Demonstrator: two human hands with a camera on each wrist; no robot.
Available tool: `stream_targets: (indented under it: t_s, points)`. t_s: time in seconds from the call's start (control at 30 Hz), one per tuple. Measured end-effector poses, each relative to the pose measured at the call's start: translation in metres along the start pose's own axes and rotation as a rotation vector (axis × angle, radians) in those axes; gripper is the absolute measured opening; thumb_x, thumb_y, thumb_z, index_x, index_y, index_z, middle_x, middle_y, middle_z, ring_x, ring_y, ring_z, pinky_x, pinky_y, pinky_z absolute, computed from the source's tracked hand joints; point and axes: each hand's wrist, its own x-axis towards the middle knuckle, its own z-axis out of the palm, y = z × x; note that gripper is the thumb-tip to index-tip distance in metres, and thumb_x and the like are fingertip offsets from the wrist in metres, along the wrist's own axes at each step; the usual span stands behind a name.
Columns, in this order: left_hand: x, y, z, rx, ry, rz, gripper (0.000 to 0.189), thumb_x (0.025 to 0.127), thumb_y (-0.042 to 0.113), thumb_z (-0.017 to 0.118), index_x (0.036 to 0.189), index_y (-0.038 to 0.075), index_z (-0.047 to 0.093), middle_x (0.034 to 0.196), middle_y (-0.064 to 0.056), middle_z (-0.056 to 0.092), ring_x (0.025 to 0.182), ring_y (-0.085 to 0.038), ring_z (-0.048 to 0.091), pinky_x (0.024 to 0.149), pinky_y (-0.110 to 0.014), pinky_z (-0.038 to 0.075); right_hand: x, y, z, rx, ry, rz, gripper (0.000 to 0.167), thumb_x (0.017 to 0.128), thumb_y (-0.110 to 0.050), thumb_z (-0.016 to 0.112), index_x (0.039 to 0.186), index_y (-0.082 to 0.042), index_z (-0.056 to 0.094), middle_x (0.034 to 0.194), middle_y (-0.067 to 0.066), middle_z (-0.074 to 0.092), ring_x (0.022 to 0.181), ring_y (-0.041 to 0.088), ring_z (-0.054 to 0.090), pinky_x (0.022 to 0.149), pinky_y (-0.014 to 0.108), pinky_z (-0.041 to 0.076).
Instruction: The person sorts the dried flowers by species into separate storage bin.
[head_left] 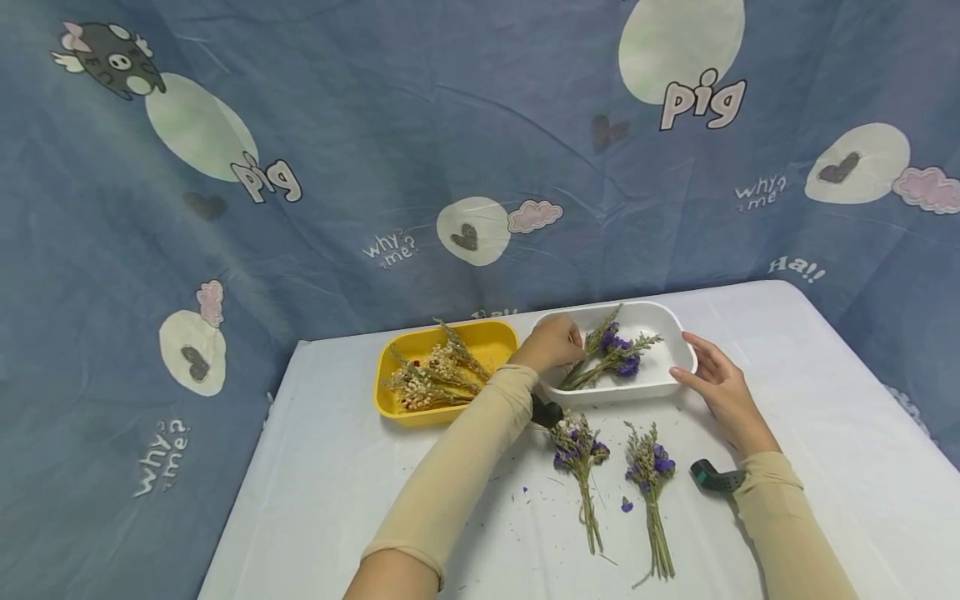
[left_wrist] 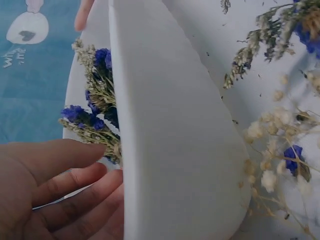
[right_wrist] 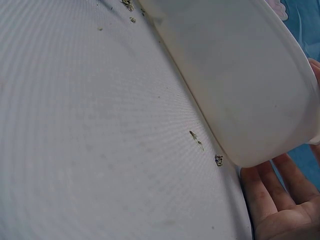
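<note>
My left hand [head_left: 557,343] reaches over the left end of a white tray [head_left: 663,321]. In the left wrist view, its thumb and fingers [left_wrist: 75,182] stand slightly apart beside the stems of purple dried flowers [left_wrist: 100,112]. Two such bunches [head_left: 628,364] lie in the tray with their stems toward this hand. At the tray's right end, my right hand [head_left: 723,392] touches the outer wall and rim with extended fingers and thumb. The right wrist view shows its fingers [right_wrist: 260,192] against the lower corner of that wall.
A yellow tray [head_left: 386,400] with cream-and-red dried flowers [head_left: 427,379] stands at the left, under my left forearm. Two tied purple bunches, one left [head_left: 581,467] and one right [head_left: 652,492], lie in front on the white-covered table [head_left: 337,500]. Loose plant bits are scattered around.
</note>
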Motion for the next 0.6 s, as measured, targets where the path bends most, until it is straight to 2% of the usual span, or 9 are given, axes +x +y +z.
stream_targets:
  t_s: [0.17,0.27,0.47,0.6]
  points:
    - [-0.012,-0.009,-0.004,-0.088,0.040,0.014,0.011,0.096,0.019,0.073,0.095,0.009,0.071,0.089,-0.007,0.076,0.075,-0.019,0.075,0.061,-0.022,0.055,0.000,0.001,0.001,-0.002,0.004,-0.006,0.078,0.099,-0.027,0.072,0.164,-0.025,0.029,0.171,0.019,0.023,0.156,0.039,0.030,0.110,0.010,0.042]
    - [-0.023,-0.013,-0.008,-0.140,0.075,0.049,0.011,0.097,0.019,0.072,0.097,0.008,0.072,0.092,-0.009,0.076,0.073,-0.018,0.075,0.062,-0.022,0.057,0.000,0.002,0.001,0.002,0.002,-0.009,0.077,0.099,-0.027,0.071,0.164,-0.025,0.029,0.171,0.020,0.024,0.155,0.040,0.030,0.109,0.009,0.043]
    - [-0.054,-0.018,-0.013,-0.240,0.116,0.059,0.012,0.099,0.020,0.070,0.098,0.008,0.073,0.090,-0.008,0.074,0.069,-0.021,0.073,0.060,-0.025,0.058,0.000,0.003,0.000,0.003,-0.008,-0.018,0.076,0.100,-0.026,0.070,0.164,-0.026,0.029,0.172,0.020,0.020,0.156,0.043,0.026,0.111,0.010,0.041]
    - [-0.076,-0.023,-0.010,-0.252,0.154,0.074,0.012,0.098,0.021,0.071,0.096,0.010,0.074,0.091,-0.005,0.073,0.071,-0.017,0.070,0.064,-0.025,0.057,0.000,0.002,-0.001,0.004,-0.008,-0.018,0.077,0.100,-0.026,0.070,0.164,-0.027,0.028,0.172,0.020,0.020,0.156,0.043,0.026,0.111,0.009,0.041]
